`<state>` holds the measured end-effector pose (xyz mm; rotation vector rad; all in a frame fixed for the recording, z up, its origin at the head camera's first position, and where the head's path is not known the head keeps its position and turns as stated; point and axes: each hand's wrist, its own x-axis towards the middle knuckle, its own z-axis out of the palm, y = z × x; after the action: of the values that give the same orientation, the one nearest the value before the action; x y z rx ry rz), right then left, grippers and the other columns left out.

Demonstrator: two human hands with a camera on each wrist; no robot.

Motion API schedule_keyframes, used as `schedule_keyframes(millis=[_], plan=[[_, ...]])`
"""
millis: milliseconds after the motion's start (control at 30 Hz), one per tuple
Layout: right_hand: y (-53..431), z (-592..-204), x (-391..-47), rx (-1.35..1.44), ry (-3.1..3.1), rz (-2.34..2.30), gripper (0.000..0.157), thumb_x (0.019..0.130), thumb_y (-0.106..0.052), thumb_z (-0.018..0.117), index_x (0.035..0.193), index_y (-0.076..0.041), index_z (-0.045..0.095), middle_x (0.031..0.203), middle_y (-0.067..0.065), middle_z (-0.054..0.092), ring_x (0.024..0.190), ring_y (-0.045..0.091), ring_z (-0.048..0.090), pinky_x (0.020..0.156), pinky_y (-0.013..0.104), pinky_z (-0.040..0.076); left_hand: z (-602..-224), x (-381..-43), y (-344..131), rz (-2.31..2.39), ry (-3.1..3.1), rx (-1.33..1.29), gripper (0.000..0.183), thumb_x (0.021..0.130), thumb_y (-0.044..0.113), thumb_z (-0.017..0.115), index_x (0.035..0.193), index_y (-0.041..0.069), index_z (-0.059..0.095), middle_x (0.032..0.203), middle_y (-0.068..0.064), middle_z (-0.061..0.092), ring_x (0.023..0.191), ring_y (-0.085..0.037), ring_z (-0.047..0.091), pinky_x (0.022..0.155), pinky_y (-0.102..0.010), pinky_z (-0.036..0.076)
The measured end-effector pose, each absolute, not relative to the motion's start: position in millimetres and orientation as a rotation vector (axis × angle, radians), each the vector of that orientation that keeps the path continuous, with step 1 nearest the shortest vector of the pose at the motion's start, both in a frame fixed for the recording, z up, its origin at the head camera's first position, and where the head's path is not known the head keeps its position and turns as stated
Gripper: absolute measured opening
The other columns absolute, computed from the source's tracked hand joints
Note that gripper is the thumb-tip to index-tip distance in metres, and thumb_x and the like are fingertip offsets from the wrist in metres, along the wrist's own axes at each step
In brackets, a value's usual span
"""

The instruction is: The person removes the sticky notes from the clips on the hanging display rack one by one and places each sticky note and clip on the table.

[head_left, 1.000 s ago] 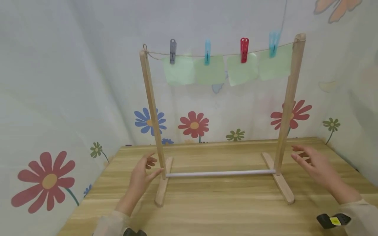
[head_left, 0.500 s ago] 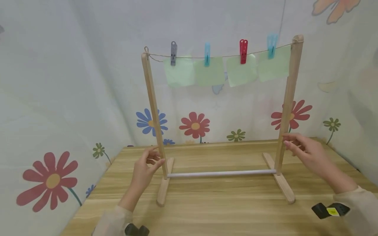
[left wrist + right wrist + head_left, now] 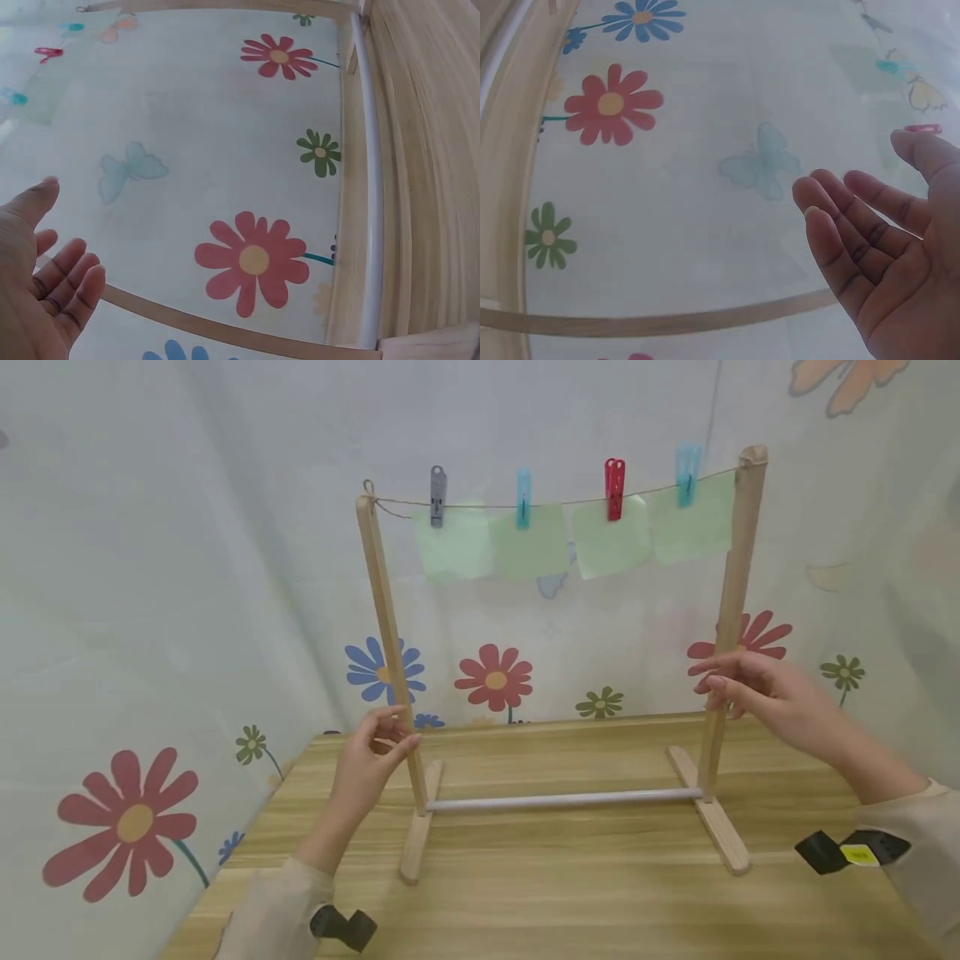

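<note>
Zero held — left hand [image 3: 365,760] and right hand [image 3: 780,702] loosely bent, thumbs apart, contact unclear | wooden rack [image 3: 385,610] upright between them on table [image 3: 562,877] | risk: lopsided push could tip it — green notes [image 3: 531,547] swinging

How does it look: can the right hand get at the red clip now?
Probably yes: the right hand looks empty, and nothing covers the red clip in the head view. The hand sits lower, by the right post, so it would have to rise.
</note>
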<state>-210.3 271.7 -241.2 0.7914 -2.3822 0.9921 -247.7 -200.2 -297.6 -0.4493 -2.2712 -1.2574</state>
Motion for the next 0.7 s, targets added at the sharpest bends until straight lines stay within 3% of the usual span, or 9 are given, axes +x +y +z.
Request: schedule_keyframes(millis=[200, 433, 700], plan=[[255, -216, -207, 0.767, -2.456, 0.879, 0.024, 0.096, -0.013, 0.058, 0.12, -0.012, 0.063, 0.088, -0.019, 0.068, 0.076, -0.001, 0.062, 0.063, 0.017, 0.051, -277, -250, -192, -1.268, -2.28, -0.484, 0.042, 0.087, 0.023, 0.072, 0.124, 0.009, 0.059, 0.101, -0.013, 0.066, 0.083, 0.001, 0.056, 0.069, -0.014, 0.05], [235, -190, -209, 0.823, -2.495, 0.831, 0.027, 0.096, -0.012, 0.057, 0.122, -0.01, 0.062, 0.094, 0.003, 0.071, 0.069, 0.004, 0.06, 0.06, 0.02, 0.052, -255, -257, -183, -1.331, -2.275, -0.441, 0.04, 0.087, 0.026, 0.071, 0.123, 0.011, 0.059, 0.104, -0.012, 0.065, 0.083, -0.003, 0.056, 0.07, -0.015, 0.048], [201, -145, -209, 0.85, -2.511, 0.897, 0.027, 0.096, -0.018, 0.059, 0.122, -0.013, 0.062, 0.101, 0.005, 0.07, 0.071, 0.012, 0.058, 0.056, 0.024, 0.05, -227, -260, -168, -1.437, -2.184, -0.425, 0.038, 0.087, 0.027, 0.071, 0.12, 0.013, 0.06, 0.101, -0.004, 0.062, 0.076, -0.011, 0.06, 0.059, -0.021, 0.055]])
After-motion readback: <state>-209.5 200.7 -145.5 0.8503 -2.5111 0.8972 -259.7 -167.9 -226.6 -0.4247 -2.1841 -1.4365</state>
